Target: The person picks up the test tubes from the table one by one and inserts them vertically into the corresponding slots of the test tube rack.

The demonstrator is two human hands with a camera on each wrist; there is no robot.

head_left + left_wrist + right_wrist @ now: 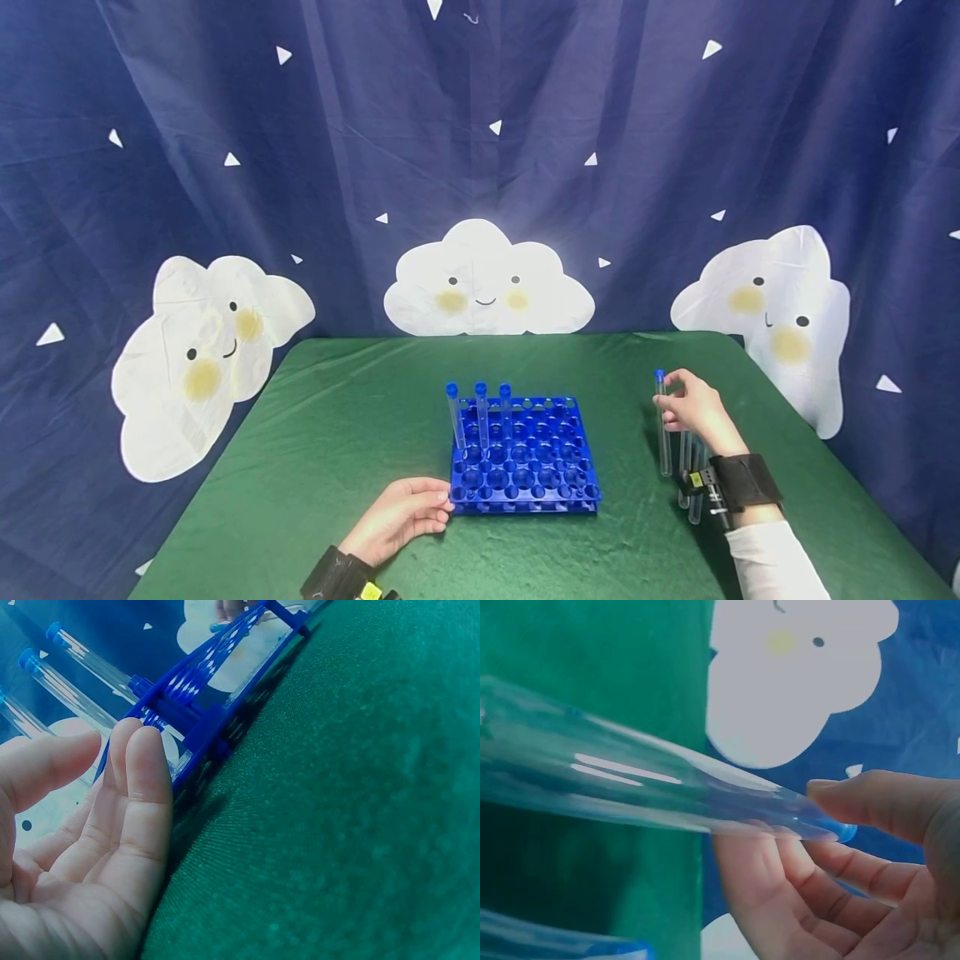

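My right hand pinches a clear test tube with a blue cap between thumb and fingers, near its capped end. It hangs nearly upright in the head view; in the right wrist view the tube slants across the hand. At the front left corner of a blue test tube rack, my left hand grips the edge with thumb and fingertips. Three blue-capped tubes stand in the rack's left and back part. In the left wrist view the rack lies just beyond the fingers.
More clear tubes are below my right wrist, partly hidden by it. One blue-capped tube shows low in the right wrist view. A green cloth covers the table; a dark blue curtain with clouds hangs behind.
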